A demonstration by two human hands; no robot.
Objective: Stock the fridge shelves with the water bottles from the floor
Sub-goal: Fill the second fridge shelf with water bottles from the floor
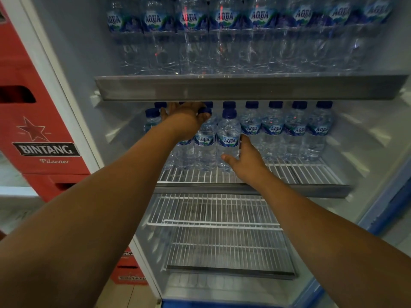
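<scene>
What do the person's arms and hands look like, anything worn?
The left forearm and right forearm are bare, with no sleeve in view. The left hand and right hand wear no gloves; no watch, bracelet or ring shows.

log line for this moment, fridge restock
step: stocking middle shelf | right hand: grips front bottle | left hand: over neighbouring bottle tops, grip unclear | top shelf: stocked

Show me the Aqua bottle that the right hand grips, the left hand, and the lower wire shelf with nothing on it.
Aqua bottle (228, 141): head view, on its blue label.
left hand (185, 120): head view, on the back of the hand.
lower wire shelf (213, 213): head view, on its bare white wires.
</scene>
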